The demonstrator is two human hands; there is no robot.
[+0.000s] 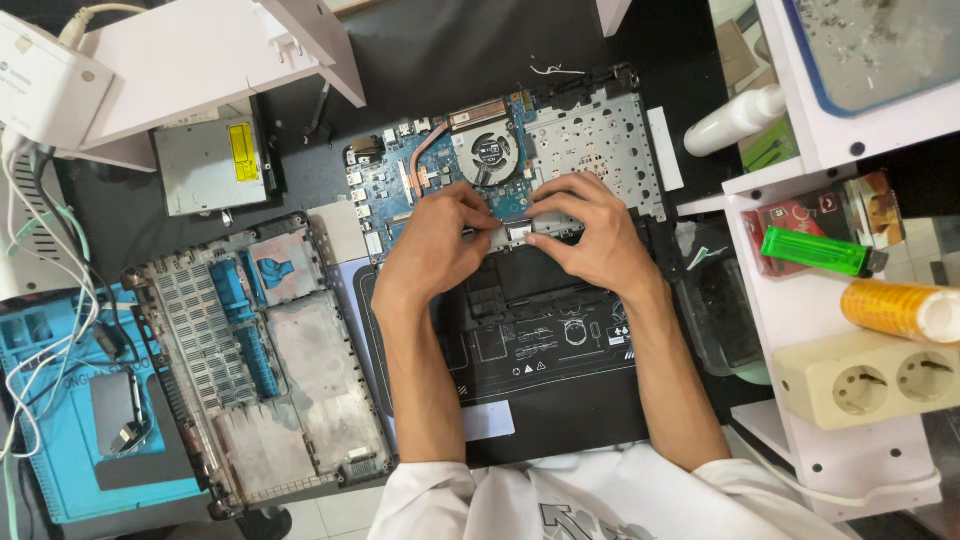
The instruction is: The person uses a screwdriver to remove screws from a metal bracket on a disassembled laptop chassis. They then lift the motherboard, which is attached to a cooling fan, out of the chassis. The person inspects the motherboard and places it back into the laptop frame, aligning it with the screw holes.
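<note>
Head view: mid-frame, left hand [437, 243] and right hand [590, 232] pinch a small metal bracket [518, 230] between their fingers over the opened laptop [560, 340].

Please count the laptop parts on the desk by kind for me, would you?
Opened laptop body under both hands: 1
Removed bottom cover: 1
Optical drive: 1
Cooling fan: 1
Total: 4

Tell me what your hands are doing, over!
Left hand and right hand both pinching a small metal strip on the open laptop. Fan just above. Bottom cover off to the left. Nothing blocking.
</note>
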